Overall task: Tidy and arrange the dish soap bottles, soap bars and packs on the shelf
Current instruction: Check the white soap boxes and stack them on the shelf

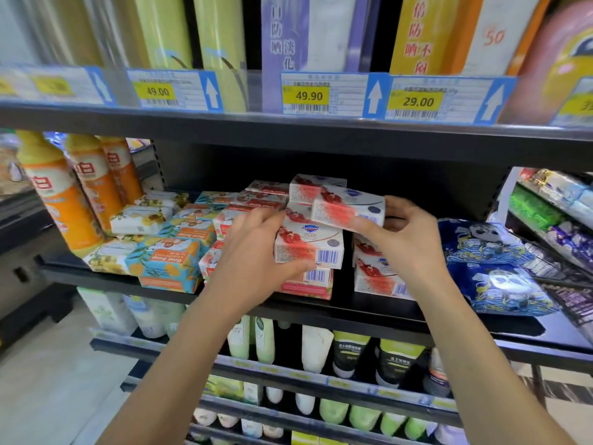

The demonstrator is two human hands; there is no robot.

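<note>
Three orange bottles [56, 200] stood at the left end of the shelf [369, 314]. Next we saw white bars [138, 220] with yellow flowers, too bunched up to count. Then came blue and orange packs [173, 261]. In the middle sat piles of red boxes [375, 279]. Our left hand [256, 255] was curled round the lower box [309, 247], on top of a pile. Our right hand [412, 242] pinched the upper box [348, 208], just above it. Two blue bags [491, 268] lay on the right.
</note>
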